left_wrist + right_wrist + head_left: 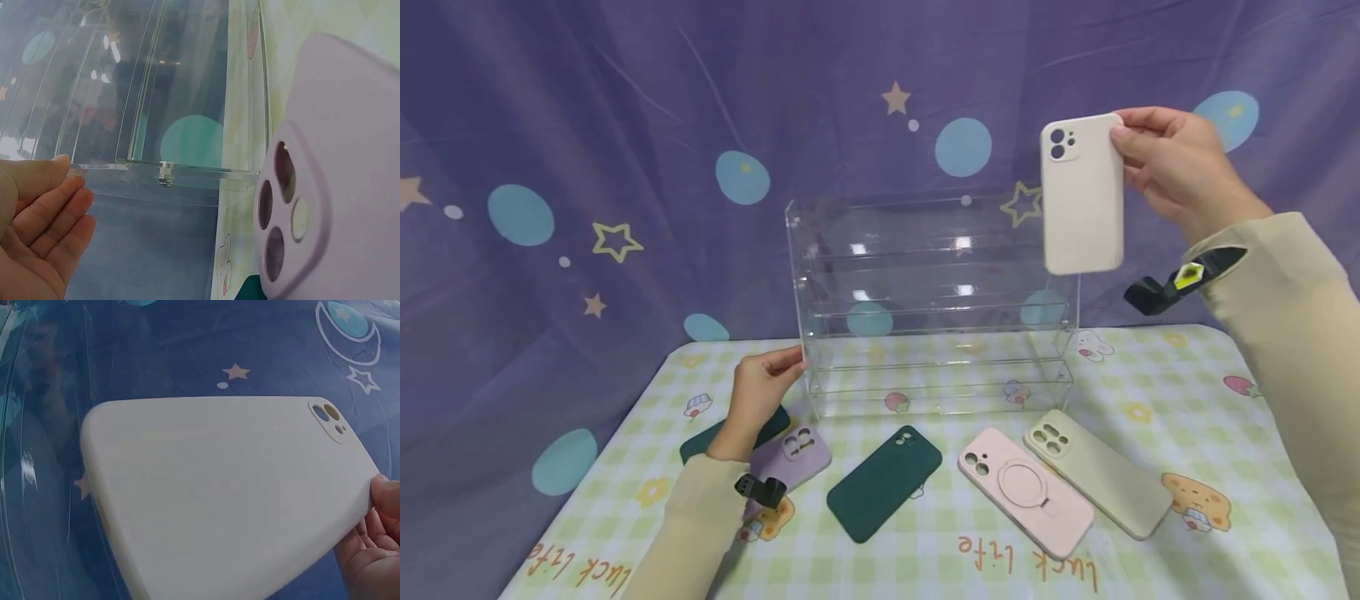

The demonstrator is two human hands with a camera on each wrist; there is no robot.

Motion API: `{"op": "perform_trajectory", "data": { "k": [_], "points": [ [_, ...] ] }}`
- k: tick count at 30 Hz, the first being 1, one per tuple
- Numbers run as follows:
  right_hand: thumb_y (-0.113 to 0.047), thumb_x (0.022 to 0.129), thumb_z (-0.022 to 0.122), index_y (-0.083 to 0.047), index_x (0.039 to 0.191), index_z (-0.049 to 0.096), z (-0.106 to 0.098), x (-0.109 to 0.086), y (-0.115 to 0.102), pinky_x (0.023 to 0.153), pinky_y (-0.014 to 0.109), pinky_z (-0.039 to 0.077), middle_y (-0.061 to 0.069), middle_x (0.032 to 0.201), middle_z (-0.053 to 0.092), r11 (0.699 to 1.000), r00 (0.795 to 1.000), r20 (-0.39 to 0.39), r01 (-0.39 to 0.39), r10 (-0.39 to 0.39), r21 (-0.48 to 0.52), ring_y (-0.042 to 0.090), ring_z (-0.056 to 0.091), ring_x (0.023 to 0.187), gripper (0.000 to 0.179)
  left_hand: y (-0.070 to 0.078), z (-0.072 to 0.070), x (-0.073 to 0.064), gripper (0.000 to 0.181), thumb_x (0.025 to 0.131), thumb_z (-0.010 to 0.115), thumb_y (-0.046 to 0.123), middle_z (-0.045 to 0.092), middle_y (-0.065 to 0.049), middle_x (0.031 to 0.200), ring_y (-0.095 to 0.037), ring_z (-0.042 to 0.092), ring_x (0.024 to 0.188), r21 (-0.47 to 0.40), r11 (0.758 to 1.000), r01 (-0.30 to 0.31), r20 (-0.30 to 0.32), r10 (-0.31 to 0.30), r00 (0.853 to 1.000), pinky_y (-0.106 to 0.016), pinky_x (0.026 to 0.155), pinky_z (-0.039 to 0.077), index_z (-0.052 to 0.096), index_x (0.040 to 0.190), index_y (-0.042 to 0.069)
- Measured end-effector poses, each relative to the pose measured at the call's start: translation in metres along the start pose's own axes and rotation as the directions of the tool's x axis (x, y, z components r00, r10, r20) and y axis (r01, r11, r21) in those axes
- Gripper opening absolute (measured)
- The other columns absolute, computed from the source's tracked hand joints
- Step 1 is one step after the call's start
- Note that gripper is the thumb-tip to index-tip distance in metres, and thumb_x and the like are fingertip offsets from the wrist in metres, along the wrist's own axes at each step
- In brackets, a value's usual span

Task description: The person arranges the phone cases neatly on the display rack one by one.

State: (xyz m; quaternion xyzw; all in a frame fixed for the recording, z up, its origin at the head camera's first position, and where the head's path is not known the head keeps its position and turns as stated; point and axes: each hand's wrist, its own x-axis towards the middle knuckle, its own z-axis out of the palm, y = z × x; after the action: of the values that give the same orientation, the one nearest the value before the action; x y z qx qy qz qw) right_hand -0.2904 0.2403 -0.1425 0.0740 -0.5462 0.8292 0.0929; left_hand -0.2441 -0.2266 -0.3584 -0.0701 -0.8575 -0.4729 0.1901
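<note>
High at the right, my right hand (1180,162) pinches a white phone case (1084,200) by its upper side edge. The case hangs upright, camera holes at the top, overlapping the right end of a clear acrylic display rack (936,333) in the head view. Its plain back fills much of the right wrist view, with the thumb (386,495) on its edge. My left hand (758,396) holds the rack's left side panel near the bottom, thumb (37,178) and fingers at the panel's edge. The tiered rack stands on the tablecloth, with no cases on its shelves.
Before the rack lie a dark green case (883,483), a pink case with a ring (1030,496) and a cream case (1101,475). A lilac case (790,467) and another green case (700,442) lie partly under the left arm. A purple curtain (647,125) hangs behind.
</note>
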Motion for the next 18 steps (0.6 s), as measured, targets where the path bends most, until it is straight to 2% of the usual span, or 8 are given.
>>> {"op": "perform_trajectory", "data": {
  "k": [8,13,18],
  "points": [
    [0.003,0.088,0.061,-0.003,0.092,0.061,0.043,0.015,0.011,0.05,0.023,0.048,0.006,0.084,0.062,0.998,0.994,-0.109,0.028,-0.021,0.063,0.015,0.058,0.074,0.007,-0.001,0.001,-0.001,0.025,0.085,0.069,0.008,0.07,-0.017,0.099,-0.028,0.069,0.089,-0.006,1.0,0.001,-0.004,-0.001,1.0,-0.012,0.067,0.05,0.07,0.109,0.0],
    [0.007,0.091,0.054,-0.002,0.089,0.055,0.068,0.022,0.025,0.05,0.025,0.049,0.008,0.084,0.059,0.983,0.987,-0.158,0.061,-0.033,0.173,0.016,0.057,0.073,0.009,-0.002,0.001,-0.003,0.026,0.086,0.069,0.008,0.07,-0.016,0.1,-0.027,0.069,0.089,0.003,1.0,0.005,-0.002,-0.005,1.0,-0.014,0.068,0.051,0.07,0.11,0.0],
    [0.007,0.091,0.053,-0.003,0.086,0.054,0.093,0.027,0.038,0.052,0.026,0.049,0.008,0.084,0.057,0.965,0.973,-0.232,0.073,-0.013,0.252,0.017,0.056,0.072,0.011,-0.001,-0.001,-0.005,0.026,0.085,0.069,0.008,0.07,-0.015,0.1,-0.027,0.069,0.089,0.026,1.0,-0.013,-0.006,0.013,1.0,-0.016,0.069,0.053,0.07,0.11,0.001]
  ]
}}
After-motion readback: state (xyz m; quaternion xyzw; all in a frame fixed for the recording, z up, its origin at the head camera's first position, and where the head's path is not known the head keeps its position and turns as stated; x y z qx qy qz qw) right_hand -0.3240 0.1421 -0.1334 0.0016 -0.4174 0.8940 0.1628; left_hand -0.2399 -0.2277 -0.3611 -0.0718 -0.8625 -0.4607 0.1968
